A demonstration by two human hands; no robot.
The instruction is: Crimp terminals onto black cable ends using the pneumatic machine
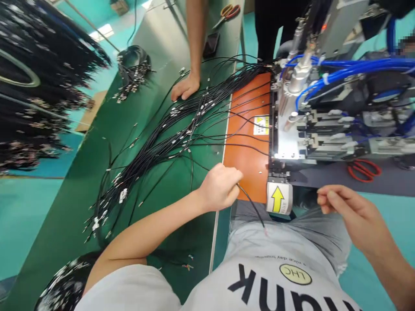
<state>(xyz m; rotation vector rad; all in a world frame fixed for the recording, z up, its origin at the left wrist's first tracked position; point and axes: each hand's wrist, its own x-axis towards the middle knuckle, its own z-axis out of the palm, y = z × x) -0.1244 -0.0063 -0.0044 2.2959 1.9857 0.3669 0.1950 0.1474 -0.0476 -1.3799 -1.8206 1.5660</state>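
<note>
My left hand [219, 186] is closed in a pinch on a thin black cable [251, 206] at the near edge of the orange plate [248, 160]; the cable's free end hangs down over my grey shirt. My right hand [348, 211] hovers to the right of the yellow-arrow label [278, 198], fingers curled together, with nothing visible in them. A spread of several black cables with metal ends [168, 147] lies on the green table [81, 181] to the left of my left hand.
A machine with blue hoses [327, 103] stands right of the orange plate. Red scissors [365, 168] lie on its grey base. Another person's hand [184, 86] rests on the far table by a phone [211, 44] and scissors [228, 13]. Cable bundles [39, 77] hang left.
</note>
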